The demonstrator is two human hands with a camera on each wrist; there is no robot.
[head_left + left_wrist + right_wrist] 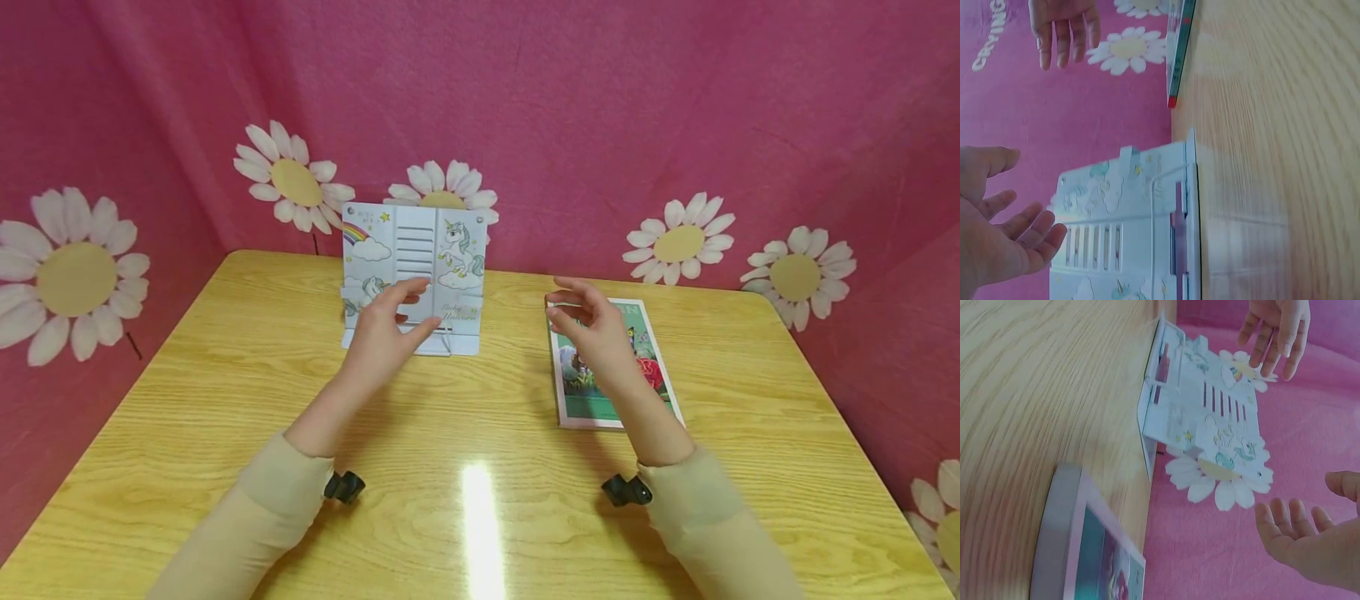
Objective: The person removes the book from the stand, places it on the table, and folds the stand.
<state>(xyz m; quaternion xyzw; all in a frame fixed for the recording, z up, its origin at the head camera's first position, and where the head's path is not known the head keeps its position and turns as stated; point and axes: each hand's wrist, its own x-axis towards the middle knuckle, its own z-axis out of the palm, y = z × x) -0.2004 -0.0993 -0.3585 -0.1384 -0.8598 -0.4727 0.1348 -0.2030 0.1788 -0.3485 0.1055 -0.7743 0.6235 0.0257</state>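
Observation:
A white book stand with unicorn and rainbow prints stands upright toward the back left of the table. In front of it my left hand hovers with loosely bent fingers and nothing in them. A book with a green illustrated cover and white border lies flat to the right. Above that book is my right hand, fingers relaxed and holding nothing. The left wrist view shows the stand's wire holder and a gap between the left hand and the stand. My right hand appears apart from the book in the right wrist view.
The wooden table has a bright light reflection near its front. A pink cloth with large daisy prints hangs behind and at both sides. Black wrist mounts show at both sleeves.

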